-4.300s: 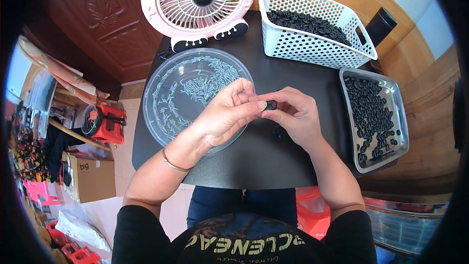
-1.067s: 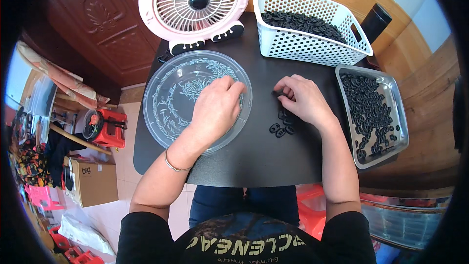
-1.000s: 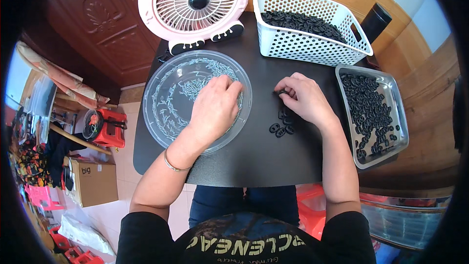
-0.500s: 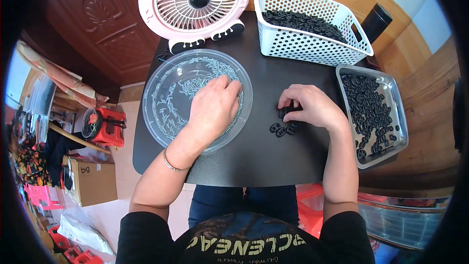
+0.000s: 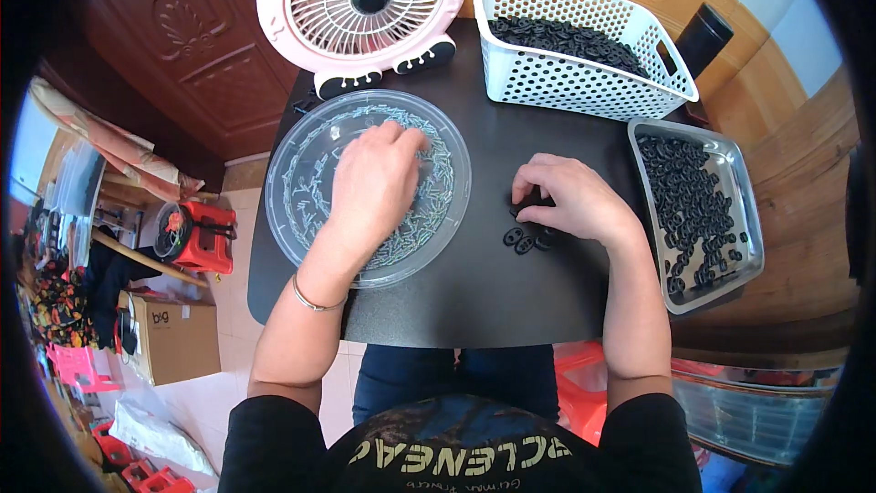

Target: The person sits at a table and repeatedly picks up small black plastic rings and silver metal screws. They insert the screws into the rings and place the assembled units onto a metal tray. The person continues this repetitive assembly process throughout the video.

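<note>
My left hand [image 5: 376, 184] is inside a round clear plastic tub [image 5: 459, 210]. Its fingers are curled down among small silvery pins [image 5: 429, 219], and the fingertips are hidden. On the table to the right, my right hand [image 5: 575, 196] has thumb and fingers bent around small black pieces that mostly hide beneath it. Several black oval pieces [image 5: 524, 244] with holes lie just below its thumb. Right of that hand, a metal tray [image 5: 753, 246] holds many such black pieces [image 5: 684, 196].
A white perforated basket [image 5: 547, 82] of black pieces stands at the back right, a black cylinder [image 5: 704, 41] behind its end. At the back left is a pink fan [image 5: 274, 9]. The dark tabletop [image 5: 429, 319] ends near my body. A cardboard box [image 5: 178, 338] sits on the floor.
My left hand has shifted left within the tub, uncovering pins on its right side. My right hand has moved slightly left and stays over the black pieces.
</note>
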Available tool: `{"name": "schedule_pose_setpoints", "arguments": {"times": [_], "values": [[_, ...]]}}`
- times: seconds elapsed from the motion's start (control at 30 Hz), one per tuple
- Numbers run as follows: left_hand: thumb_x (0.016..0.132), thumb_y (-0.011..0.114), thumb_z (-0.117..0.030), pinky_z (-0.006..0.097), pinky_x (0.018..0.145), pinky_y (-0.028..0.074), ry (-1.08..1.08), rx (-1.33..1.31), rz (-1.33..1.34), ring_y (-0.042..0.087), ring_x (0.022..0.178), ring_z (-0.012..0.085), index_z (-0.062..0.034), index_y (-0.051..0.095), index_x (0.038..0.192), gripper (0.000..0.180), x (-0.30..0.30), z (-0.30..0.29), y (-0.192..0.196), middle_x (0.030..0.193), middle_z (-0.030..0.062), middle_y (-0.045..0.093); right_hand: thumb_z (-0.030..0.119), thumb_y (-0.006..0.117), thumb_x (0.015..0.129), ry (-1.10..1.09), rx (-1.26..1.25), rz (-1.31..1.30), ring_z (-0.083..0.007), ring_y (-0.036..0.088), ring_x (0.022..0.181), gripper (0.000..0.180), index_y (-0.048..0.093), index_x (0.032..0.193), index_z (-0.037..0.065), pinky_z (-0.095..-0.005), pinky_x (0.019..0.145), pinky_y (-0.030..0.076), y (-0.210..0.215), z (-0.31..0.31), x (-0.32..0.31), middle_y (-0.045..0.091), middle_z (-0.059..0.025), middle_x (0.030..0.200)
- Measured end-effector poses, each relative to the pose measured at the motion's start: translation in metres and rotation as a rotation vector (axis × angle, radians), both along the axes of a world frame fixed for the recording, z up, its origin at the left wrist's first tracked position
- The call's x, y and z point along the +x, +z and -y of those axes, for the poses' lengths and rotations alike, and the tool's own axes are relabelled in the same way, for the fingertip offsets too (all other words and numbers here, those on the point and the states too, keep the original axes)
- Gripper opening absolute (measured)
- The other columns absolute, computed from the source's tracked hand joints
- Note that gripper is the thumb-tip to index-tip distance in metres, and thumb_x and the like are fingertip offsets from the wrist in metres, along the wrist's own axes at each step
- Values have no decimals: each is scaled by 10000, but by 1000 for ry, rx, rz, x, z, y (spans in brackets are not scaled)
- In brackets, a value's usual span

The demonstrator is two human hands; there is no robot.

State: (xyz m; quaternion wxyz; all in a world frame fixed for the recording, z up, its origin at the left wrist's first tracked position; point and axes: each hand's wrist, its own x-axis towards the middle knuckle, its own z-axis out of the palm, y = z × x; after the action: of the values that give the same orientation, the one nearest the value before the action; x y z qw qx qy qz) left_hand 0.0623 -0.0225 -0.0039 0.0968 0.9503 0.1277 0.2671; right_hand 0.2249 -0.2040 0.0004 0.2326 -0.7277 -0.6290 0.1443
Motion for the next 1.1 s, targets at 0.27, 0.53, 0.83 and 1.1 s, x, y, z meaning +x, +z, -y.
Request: {"name": "schedule_pose_setpoints", "arguments": {"times": [0.27, 0.53, 0.83, 1.1], "values": [[620, 641, -26, 359, 659, 456, -157, -240, -173, 582, 719, 266, -29, 576, 750, 145, -6, -13, 8, 746, 107, 576, 70, 670, 652, 29, 26, -8, -222, 538, 679, 183, 538, 778, 55, -327, 606, 443, -4, -5, -5, 556, -59, 748], [609, 645, -43, 354, 651, 458, -227, -137, -229, 588, 702, 256, -31, 577, 723, 134, -7, -12, 6, 704, 98, 587, 50, 662, 665, 7, -14, -32, -202, 545, 631, 168, 561, 799, 47, -308, 594, 448, -7, -5, -3, 551, -72, 738], [586, 600, -18, 364, 658, 449, -178, -84, -229, 581, 707, 266, -43, 561, 697, 120, -6, -8, 1, 679, 90, 582, 51, 623, 727, -218, 238, -147, -184, 586, 688, 98, 561, 803, 48, -291, 636, 470, -4, -16, -11, 548, -62, 765], [587, 584, -21, 368, 641, 447, -133, -78, -231, 571, 688, 280, -40, 545, 676, 98, -5, -6, 0, 659, 95, 566, 48, 625, 732, -279, 295, -150, -181, 593, 705, 106, 560, 814, 36, -288, 645, 477, -3, -20, -17, 548, -62, 766]]}}
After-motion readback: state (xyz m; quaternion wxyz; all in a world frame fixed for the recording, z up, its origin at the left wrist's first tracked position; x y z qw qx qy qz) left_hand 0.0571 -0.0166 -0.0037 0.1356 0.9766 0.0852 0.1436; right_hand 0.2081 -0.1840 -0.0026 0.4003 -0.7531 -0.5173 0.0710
